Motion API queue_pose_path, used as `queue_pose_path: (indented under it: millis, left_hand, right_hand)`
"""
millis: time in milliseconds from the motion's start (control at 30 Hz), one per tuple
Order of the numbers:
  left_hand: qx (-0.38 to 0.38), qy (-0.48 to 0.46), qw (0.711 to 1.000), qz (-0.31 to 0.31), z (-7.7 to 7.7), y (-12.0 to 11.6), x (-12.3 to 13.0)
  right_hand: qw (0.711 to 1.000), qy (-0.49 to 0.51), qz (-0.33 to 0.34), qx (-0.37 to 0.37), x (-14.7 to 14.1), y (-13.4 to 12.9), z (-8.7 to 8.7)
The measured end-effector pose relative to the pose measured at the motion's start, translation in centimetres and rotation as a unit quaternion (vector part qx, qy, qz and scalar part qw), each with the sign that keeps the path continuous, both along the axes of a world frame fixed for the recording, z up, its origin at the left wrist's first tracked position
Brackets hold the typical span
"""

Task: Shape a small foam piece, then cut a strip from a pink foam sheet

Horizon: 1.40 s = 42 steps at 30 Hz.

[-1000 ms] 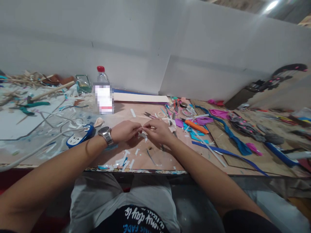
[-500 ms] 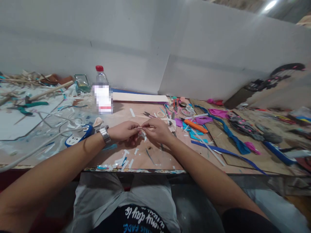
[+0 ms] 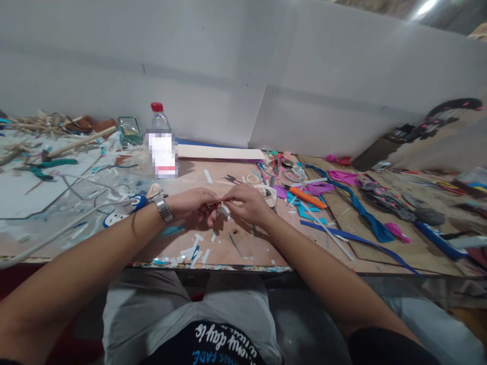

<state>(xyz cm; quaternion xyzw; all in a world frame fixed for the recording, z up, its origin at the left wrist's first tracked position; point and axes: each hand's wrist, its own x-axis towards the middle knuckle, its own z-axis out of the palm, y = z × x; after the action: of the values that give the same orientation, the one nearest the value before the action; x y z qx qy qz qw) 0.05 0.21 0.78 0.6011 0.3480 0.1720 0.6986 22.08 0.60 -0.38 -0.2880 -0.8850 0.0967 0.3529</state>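
Note:
My left hand [image 3: 196,205] and my right hand [image 3: 246,203] meet over the middle of the workbench, fingertips almost touching. Both pinch around something small and thin between them; its kind is too small to make out. A curled white strip [image 3: 224,210] shows just below the fingertips, partly hidden by the fingers. A metal watch [image 3: 163,208] is on my left wrist. White paper scraps [image 3: 194,251] lie on the bench below my hands, near its front edge. Beyond my fingers rests a pair of dark-tipped scissors [image 3: 232,179].
A red-capped bottle [image 3: 162,124] stands behind my left hand. Left are a power strip [image 3: 117,217] with a cable and green-handled pliers [image 3: 41,170]. Right are an orange utility knife [image 3: 306,196], tape rolls [image 3: 294,175], a blue ribbon [image 3: 361,241] and a second power strip [image 3: 437,238].
The fingers of my left hand have shifted and loosened a little below the pinch, and more of the curled white strip shows. My right hand has barely moved.

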Motion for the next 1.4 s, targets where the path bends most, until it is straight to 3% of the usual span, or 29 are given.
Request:
queue_pose_path:
  millis: [767,967,1067,1233,1300,1400]
  left_hand:
    - [0.048,0.012,0.999,0.015,-0.94,-0.05,0.24]
    - [0.132,0.057,0.989,0.021,-0.79,-0.1,0.3]
    - [0.247,0.095,0.964,0.022,-0.69,0.0,0.21]
    - [0.445,0.171,0.878,0.036,-0.75,0.04,0.25]
    - [0.489,0.211,0.845,0.04,-0.75,-0.03,0.36]
    - [0.518,0.23,0.823,0.039,-0.64,-0.11,0.47]
  right_hand:
    - [1.0,-0.015,-0.005,-0.015,-0.02,-0.07,0.36]
    - [1.0,-0.006,-0.006,-0.019,0.14,0.04,0.16]
    - [0.999,0.001,-0.019,-0.028,0.19,0.04,-0.02]
    - [0.997,0.002,-0.054,-0.056,0.11,-0.02,-0.2]
    - [0.996,-0.003,-0.06,-0.063,0.06,-0.07,-0.1]
    - [0.996,-0.011,-0.06,-0.066,-0.03,-0.22,0.28]
